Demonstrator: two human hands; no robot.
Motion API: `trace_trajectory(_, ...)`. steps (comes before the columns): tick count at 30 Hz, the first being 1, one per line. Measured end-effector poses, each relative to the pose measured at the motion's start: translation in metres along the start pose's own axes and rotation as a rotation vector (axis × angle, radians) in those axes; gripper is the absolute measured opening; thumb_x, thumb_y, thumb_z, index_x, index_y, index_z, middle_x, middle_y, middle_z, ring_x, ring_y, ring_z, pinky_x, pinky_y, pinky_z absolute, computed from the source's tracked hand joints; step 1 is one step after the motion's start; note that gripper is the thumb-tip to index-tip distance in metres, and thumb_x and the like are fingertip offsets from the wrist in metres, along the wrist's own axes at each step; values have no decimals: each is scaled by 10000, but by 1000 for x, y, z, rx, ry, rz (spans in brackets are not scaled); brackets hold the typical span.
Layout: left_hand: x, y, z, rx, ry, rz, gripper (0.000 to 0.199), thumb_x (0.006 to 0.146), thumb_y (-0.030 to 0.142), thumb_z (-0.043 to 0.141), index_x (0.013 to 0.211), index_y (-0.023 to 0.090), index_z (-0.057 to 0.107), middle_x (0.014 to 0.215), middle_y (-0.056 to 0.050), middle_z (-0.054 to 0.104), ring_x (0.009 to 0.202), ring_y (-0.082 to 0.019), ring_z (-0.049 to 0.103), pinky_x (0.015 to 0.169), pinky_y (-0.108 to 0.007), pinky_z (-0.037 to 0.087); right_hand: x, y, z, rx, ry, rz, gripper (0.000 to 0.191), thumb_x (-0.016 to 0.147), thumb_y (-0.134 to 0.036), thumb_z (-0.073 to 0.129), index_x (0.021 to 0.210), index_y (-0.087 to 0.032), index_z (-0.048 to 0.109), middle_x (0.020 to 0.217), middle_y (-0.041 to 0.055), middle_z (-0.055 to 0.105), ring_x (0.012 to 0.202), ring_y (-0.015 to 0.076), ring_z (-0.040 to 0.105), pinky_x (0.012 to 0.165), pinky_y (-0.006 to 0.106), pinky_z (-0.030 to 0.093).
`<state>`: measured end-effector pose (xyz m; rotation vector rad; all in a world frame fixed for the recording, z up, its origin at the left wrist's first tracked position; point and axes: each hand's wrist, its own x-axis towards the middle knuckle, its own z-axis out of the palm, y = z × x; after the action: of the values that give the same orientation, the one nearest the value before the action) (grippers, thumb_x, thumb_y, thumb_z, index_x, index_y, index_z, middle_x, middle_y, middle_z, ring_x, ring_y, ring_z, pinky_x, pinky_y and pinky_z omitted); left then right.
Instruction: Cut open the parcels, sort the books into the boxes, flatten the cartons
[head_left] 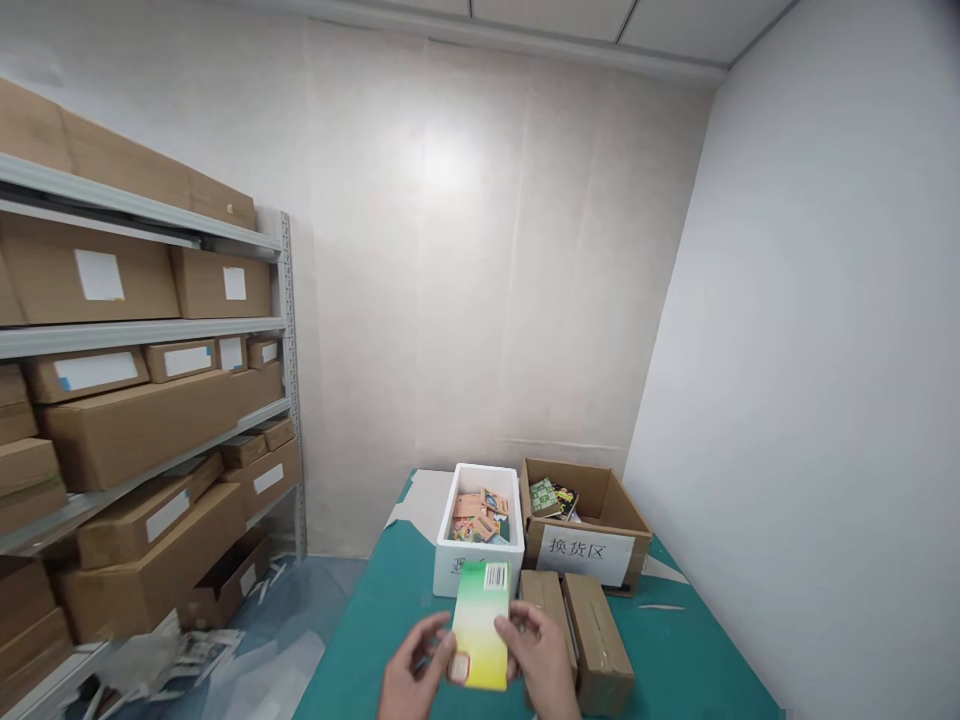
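Observation:
A green-to-yellow box or booklet (481, 625) with a barcode at its top right corner is held upright between my hands, above the near part of the table. My left hand (415, 662) grips its lower left edge. On the right edge, my right hand (536, 650) presses with the thumb on the face and the fingers behind. Just past it stands a white foam box (478, 556) with several small brown and printed packets inside; its handwritten label is partly covered by the held item.
An open cardboard box (635, 575) with a Chinese-lettered label holds several booklets at the back right. Two closed cartons (598, 640) lie on the green table (375, 620) beside my right hand. Shelves (142, 333) loaded with cartons line the left; plastic wrapping (266, 672) covers floor there.

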<state>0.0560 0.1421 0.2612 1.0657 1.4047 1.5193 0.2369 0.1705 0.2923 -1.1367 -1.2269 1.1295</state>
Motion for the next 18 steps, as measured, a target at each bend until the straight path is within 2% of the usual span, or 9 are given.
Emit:
trace_trajectory(1,5,13,2,-14,-17,26,814,606,893,759,1076,231,810,920,-125,793,768,-318,745,658,-413,620,5,-12,1,58,3,-25,693,593,-839,857,846,-198,788,774,83,755,413,136,549,407,300,467)
trace_trajectory(3,11,41,5,-21,-72,77,864,626,910,746,1114,199,801,898,-130,785,698,-277,709,583,-368,576,9,-39,2,124,5,-84,681,636,-770,889,942,-170,788,839,94,769,446,119,552,421,273,471)
trace_trajectory(6,9,74,9,-31,-110,166,713,762,867,689,1047,224,808,836,-119,766,724,-272,703,587,-353,574,7,-73,3,141,54,-179,599,701,-702,897,947,-176,748,839,77,762,500,133,594,460,265,510)
trace_trajectory(8,5,88,14,-61,-77,220,612,821,818,677,1024,254,801,902,-121,780,808,-290,731,650,-372,617,2,-88,7,123,115,-242,542,753,-680,874,940,-190,737,881,92,776,631,189,695,559,290,587)
trace_trajectory(10,-1,95,20,-93,-36,270,549,854,773,680,1028,264,790,989,-122,791,903,-309,753,736,-405,652,-8,-96,16,109,138,-289,512,807,-658,842,1026,-201,765,1074,135,802,867,259,774,713,335,655)
trace_trajectory(13,-14,98,31,-90,-4,340,479,911,707,657,1084,280,786,1132,-131,780,1038,-328,750,835,-438,664,-27,-98,34,100,68,-313,488,862,-605,820,1187,-242,796,1339,135,756,1161,320,751,903,393,676)
trace_trajectory(15,-25,96,37,-62,4,378,432,942,673,632,1141,324,790,1261,-133,743,1140,-335,726,881,-441,663,-38,-95,43,95,50,-296,487,865,-578,833,1243,-271,797,1359,113,754,1232,335,726,974,417,666)
trace_trajectory(18,-41,94,41,-1,-54,425,379,947,639,644,1188,387,795,1353,-119,692,1237,-343,686,953,-454,657,-49,-87,42,113,139,-255,522,873,-631,805,1258,-277,791,1310,111,777,1190,341,747,982,442,668)
